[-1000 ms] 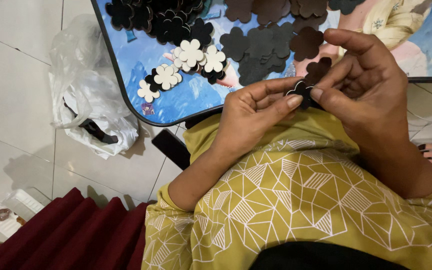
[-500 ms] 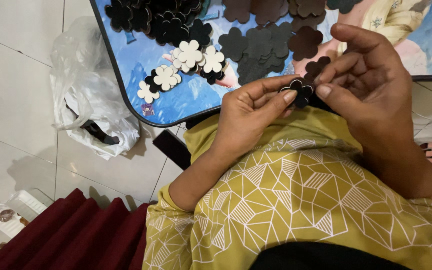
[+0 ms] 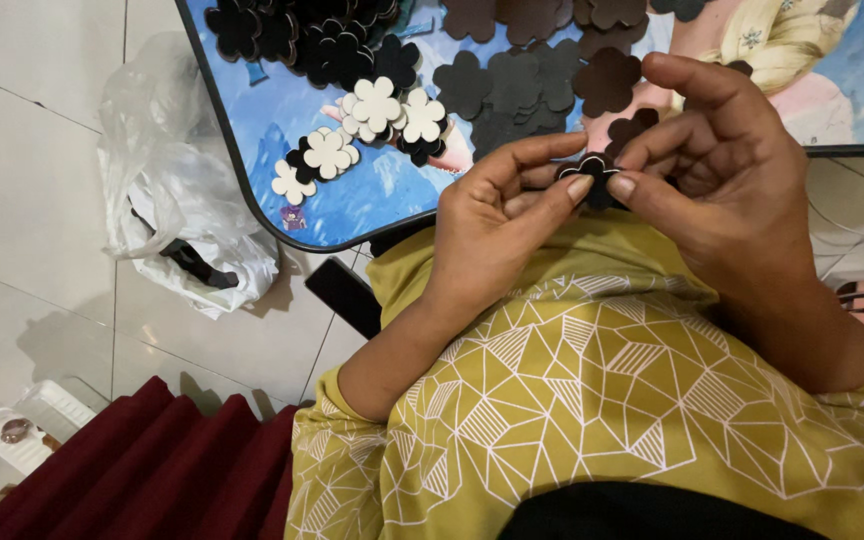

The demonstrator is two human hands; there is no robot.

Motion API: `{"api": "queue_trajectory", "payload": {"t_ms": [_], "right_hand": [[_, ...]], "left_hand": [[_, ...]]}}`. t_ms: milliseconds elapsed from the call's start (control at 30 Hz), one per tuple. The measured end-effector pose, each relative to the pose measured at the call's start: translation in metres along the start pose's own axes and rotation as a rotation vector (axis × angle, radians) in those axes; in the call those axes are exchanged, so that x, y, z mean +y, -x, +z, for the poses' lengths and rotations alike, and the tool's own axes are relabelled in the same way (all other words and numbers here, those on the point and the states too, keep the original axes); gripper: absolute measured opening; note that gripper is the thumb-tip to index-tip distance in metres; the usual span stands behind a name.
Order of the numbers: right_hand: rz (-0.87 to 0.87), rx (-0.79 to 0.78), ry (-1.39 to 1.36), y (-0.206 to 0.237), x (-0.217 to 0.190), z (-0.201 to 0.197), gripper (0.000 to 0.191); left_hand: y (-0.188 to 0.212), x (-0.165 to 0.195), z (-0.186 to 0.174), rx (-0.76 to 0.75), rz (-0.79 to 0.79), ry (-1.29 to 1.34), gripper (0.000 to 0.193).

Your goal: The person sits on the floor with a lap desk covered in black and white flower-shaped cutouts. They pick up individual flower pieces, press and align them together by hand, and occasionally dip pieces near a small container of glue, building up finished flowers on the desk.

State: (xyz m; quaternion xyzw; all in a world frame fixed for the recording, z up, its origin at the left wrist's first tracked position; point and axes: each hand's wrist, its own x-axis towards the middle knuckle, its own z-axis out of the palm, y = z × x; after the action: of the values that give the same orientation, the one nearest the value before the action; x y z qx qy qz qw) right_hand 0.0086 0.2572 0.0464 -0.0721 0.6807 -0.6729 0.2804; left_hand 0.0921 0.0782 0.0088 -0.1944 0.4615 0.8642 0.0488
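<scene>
Left hand: the left hand (image 3: 492, 215) pinches the near edge of a small black flower-shaped cutout (image 3: 592, 178) between thumb and forefinger, closed on it.
Right hand: the right hand (image 3: 722, 170) grips the same cutout from the other side, thumb tip and forefinger tight on its petals.
Cutout position: held in the air between both hands, just above the lap, near the front edge of the surface (image 3: 252, 150).
On the surface: a cluster of white flower pieces (image 3: 382, 115), a heap of black flower pieces (image 3: 302, 35) and a spread of dark grey-brown flower pieces (image 3: 522, 85), all lying on a colourful printed top.
Beside it: a clear plastic bag (image 3: 167, 200) slumped on the tiled floor (image 3: 32, 200).
Risk: the piece is thin and held only by fingertips; a slip could likely drop it into the lap or onto the floor.
Risk: hard pinching may bend or tear a petal.
</scene>
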Motion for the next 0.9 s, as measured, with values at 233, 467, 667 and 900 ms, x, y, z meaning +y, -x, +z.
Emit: {"api": "queue_trajectory", "payload": {"t_ms": [233,467,667,900], "right_hand": [[0.046,0.096,-0.09,-0.0031,-0.007,0.0007,0.057],[0.034,0.019,-0.013,0.0004,-0.0005,-0.002,0.06],[0.05,0.027,-0.045,-0.0001,-0.0033,-0.0003,0.061],[0.025,0.007,-0.033,-0.0025,-0.0028,0.0026,0.069]], "left_hand": [[0.0004,-0.0024,-0.0019,0.022,0.013,-0.015,0.037],[0.0004,-0.0013,-0.0018,0.018,0.014,-0.005,0.037],[0.001,0.0,0.0001,0.021,0.031,-0.004,0.038],[0.0031,0.0004,0.0007,0.019,-0.006,-0.028,0.038]]}}
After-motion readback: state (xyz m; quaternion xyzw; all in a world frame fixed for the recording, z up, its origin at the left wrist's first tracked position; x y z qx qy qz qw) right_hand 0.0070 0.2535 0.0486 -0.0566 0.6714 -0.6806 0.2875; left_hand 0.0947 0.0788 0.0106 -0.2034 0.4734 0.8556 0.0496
